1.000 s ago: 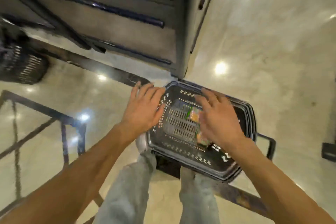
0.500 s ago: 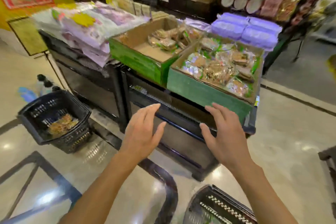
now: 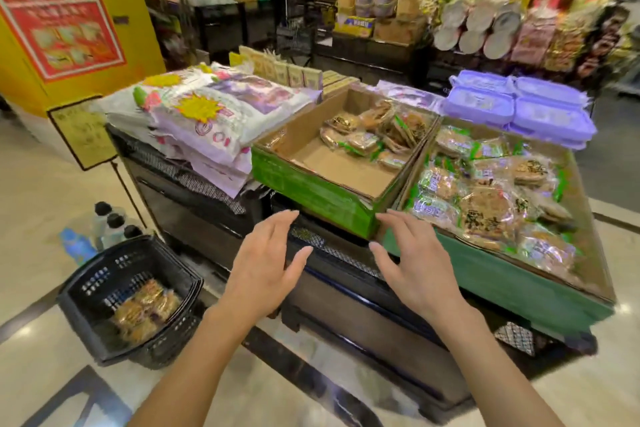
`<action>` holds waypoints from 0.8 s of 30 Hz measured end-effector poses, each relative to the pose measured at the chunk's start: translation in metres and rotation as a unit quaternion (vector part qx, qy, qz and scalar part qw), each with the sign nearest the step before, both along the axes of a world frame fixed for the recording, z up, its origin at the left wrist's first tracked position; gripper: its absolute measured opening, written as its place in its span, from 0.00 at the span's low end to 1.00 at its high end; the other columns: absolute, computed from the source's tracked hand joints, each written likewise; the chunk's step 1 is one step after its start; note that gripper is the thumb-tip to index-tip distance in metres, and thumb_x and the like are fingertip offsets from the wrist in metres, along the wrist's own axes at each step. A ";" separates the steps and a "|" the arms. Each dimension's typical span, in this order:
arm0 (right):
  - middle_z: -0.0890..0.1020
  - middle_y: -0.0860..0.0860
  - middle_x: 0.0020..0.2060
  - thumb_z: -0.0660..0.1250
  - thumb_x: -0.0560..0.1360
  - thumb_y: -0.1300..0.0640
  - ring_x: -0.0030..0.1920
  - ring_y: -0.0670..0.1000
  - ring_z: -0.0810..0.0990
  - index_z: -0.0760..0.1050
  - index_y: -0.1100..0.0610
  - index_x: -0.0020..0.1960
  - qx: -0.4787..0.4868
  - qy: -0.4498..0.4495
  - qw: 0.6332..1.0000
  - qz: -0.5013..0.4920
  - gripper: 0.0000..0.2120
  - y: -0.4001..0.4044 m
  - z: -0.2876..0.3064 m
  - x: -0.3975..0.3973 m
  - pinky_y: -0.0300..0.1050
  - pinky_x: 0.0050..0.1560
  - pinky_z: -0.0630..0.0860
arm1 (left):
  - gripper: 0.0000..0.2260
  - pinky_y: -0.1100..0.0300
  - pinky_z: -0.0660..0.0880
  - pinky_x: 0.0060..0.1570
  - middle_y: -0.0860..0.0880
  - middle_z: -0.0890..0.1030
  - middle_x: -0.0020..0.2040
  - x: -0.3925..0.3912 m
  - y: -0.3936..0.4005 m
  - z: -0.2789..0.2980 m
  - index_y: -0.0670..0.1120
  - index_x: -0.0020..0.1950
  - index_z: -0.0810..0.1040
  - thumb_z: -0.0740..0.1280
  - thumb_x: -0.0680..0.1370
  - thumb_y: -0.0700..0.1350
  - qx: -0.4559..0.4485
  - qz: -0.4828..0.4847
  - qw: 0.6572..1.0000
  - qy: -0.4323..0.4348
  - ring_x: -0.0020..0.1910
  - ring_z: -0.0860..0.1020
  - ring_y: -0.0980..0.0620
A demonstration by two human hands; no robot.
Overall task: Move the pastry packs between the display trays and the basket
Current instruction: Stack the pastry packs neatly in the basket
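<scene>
Now the head view has swung up from the basket at the feet to the display trays (image 3: 332,180). The left hand (image 3: 266,263) and right hand (image 3: 412,263) hover spread and empty, so pastry packs (image 3: 485,204) come next; another basket (image 3: 138,298) holds some.

Shop aisle, bright and crowded.
Glossy beige floor (image 3: 41,191) with dark inlaid stripes catches the ceiling lights. A yellow pillar (image 3: 114,10) on the left carries a red poster (image 3: 59,21). Packed shelves (image 3: 519,21) of goods fill the back, blurred. A black stand (image 3: 346,305) sits front and centre.
</scene>
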State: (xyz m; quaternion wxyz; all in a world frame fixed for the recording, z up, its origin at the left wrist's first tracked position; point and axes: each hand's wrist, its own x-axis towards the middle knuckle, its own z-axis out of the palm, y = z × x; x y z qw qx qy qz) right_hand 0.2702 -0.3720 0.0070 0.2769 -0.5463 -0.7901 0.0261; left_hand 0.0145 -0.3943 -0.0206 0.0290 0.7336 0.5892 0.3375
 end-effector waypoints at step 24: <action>0.78 0.53 0.62 0.65 0.78 0.40 0.63 0.55 0.75 0.71 0.52 0.67 -0.281 0.102 0.921 -0.250 0.23 0.400 -0.026 -0.036 0.54 0.59 0.75 | 0.26 0.54 0.69 0.68 0.49 0.72 0.71 -0.043 0.407 -0.003 0.48 0.76 0.66 0.61 0.82 0.59 -0.132 -0.102 0.980 0.109 0.69 0.70 0.50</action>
